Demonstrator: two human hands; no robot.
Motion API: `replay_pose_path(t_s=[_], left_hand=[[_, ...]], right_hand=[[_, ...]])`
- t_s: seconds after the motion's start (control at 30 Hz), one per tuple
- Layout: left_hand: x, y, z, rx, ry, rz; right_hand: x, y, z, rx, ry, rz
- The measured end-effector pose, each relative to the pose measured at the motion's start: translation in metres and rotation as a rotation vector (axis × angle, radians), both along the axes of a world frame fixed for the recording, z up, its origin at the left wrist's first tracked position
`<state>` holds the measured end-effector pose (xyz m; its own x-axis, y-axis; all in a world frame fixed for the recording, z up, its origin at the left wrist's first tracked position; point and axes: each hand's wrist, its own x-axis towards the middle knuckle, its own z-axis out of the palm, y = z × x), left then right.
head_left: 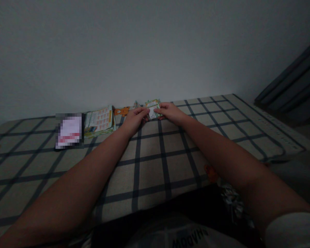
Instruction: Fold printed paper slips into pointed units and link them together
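Between my two hands is a small printed sheet of paper (152, 112), white with green and yellow print, its top edge tilted away from me. My left hand (136, 119) pinches its left side, thumb on top. At the right side my right hand (170, 113) grips it the same way, fingers curled behind. Just beyond my left hand stands a small pointed folded paper piece (136, 104). A stack of printed paper sheets (99, 120) with red and green print lies to the left of my hands.
A phone or tablet with a blurred screen (69, 131) lies left of the stack. The checked cloth (150, 172) covers the table up to the pale wall (155, 51). A dark curtain (294, 74) hangs at the right. Crumpled patterned pieces (232, 201) sit below my right forearm.
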<state>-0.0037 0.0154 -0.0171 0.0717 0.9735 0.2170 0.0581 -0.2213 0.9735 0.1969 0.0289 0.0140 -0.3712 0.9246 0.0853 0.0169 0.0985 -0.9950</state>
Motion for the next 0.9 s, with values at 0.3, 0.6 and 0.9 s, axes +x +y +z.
replay_pose_path(t_s=[0.3, 0.6, 0.9], left_hand=[[0.0000, -0.0019, 0.0021, 0.061, 0.029, 0.001], [0.0015, -0.0035, 0.0029, 0.043, -0.002, 0.002], [0.0007, -0.0018, 0.0022, 0.060, 0.004, -0.002]], right_hand=[[0.0015, 0.0034, -0.0031, 0.008, -0.023, 0.014], [0.0011, 0.0026, -0.0031, 0.005, -0.005, 0.046], [0.0016, 0.0025, -0.0031, 0.011, -0.014, 0.047]])
